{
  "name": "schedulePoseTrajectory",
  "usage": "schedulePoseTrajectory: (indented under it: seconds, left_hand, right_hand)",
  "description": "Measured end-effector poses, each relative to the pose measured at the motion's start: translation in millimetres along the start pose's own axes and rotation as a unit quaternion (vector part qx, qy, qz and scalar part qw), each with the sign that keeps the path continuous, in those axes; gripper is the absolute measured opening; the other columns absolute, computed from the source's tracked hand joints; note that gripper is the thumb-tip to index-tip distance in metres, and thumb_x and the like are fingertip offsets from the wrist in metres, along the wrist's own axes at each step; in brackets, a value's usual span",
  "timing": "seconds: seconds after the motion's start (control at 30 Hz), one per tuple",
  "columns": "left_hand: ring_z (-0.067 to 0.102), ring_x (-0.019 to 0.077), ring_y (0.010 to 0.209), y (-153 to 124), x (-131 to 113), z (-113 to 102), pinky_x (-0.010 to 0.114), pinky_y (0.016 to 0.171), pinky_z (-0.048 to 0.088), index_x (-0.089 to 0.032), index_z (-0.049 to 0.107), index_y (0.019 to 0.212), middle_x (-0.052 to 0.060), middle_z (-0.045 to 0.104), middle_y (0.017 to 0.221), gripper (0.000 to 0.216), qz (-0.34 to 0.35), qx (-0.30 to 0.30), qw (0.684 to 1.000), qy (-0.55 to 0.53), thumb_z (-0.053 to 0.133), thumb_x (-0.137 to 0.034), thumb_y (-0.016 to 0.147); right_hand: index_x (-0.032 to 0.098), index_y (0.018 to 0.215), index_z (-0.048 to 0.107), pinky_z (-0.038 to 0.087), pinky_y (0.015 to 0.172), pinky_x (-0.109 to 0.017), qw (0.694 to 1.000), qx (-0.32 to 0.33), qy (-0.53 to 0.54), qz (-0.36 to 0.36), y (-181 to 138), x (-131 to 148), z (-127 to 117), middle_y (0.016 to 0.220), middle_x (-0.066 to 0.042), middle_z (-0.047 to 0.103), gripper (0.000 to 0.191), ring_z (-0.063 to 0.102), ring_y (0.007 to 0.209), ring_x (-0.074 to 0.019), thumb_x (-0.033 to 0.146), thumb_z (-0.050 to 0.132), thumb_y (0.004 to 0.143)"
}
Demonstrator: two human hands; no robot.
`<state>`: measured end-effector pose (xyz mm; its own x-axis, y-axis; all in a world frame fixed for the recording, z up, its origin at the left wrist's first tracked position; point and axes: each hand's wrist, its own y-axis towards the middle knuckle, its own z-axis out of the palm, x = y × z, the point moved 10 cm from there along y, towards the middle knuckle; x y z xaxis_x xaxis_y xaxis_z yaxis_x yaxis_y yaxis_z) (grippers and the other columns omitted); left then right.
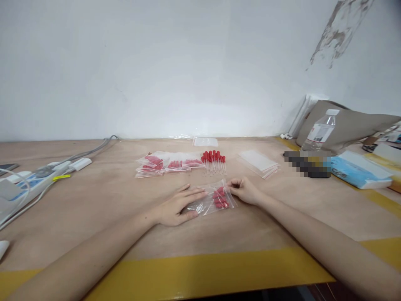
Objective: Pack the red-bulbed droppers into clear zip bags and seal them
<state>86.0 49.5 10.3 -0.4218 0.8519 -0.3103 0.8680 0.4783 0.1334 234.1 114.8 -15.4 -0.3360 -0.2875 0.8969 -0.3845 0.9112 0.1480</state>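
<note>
A clear zip bag (205, 204) with several red-bulbed droppers (220, 198) inside lies on the table in front of me. My left hand (178, 205) rests flat on the bag's left end with its fingers stretched out. At the other end, near the seal, the fingers of my right hand (242, 190) are pinched on the bag's edge. Beyond it stands a bunch of loose red-bulbed droppers (213, 158), bulbs pointing away from me. Left of these lie several filled zip bags (169, 164), also with red bulbs showing. A stack of flat zip bags (260, 163) is further right.
A power strip (34, 186) with cables lies at the left. On the right are a blue tissue pack (360, 169), a water bottle (320, 130), a dark object (313, 167) partly pixelated, and a grey bag (351, 121). Yellow tape (188, 274) runs along the table's front edge.
</note>
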Motion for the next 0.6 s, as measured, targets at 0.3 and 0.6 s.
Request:
schedulePoseTrajectory:
  seconds: [0.3,0.6]
  left_hand:
    - [0.026,0.0199,0.131,0,-4,1,0.043,0.108,0.016,-0.028,0.025,0.137,0.001,0.032,0.140,0.050,0.030,-0.004,1.000,-0.004,0.042,-0.031,0.090]
    - [0.030,0.0180,0.129,3,-12,3,0.042,0.109,0.015,-0.031,0.028,0.136,-0.002,0.036,0.138,0.046,0.055,0.042,0.998,0.000,0.039,-0.028,0.091]
  right_hand:
    - [0.020,0.093,0.068,0.043,0.071,-0.028,0.964,-0.016,-0.251,-0.087,-5,17,-15,0.083,-0.005,0.065,0.027,0.057,0.073,-0.0148,0.019,0.045,0.079]
    - [0.014,0.083,0.062,0.041,0.064,-0.021,0.931,-0.191,-0.257,0.178,59,-21,-83,0.079,-0.005,0.065,0.021,0.058,0.074,-0.0146,0.023,0.061,0.064]
